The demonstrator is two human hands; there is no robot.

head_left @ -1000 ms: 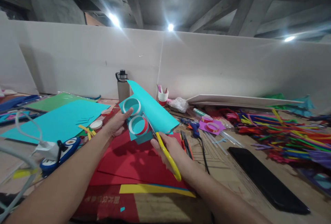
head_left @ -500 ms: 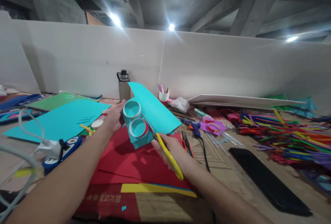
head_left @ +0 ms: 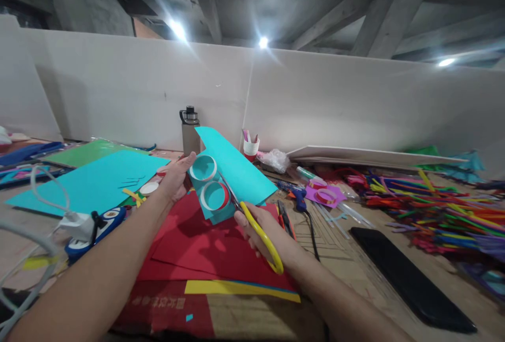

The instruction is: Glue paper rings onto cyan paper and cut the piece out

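My left hand grips the left edge of a turquoise sheet of paper, its fingers partly hidden behind the sheet. Two short round rings lined in turquoise sit on this sheet: an upper ring with a white rim and a lower ring with some red on its side. Yellow-handled scissors are in my right hand, fingers wrapped round the handle. Their blades lie against the turquoise sheet, just right of the rings. Red paper sheets lie below both hands.
A glue gun with a black cord and a black phone-like slab lie to the right. Colourful pipe cleaners are piled beyond. At the back stand a bottle and a cup. A white plug sits left.
The rings and the near part of the turquoise sheet have shifted slightly right, along with my left hand. The scissors and my right hand have also moved slightly right.
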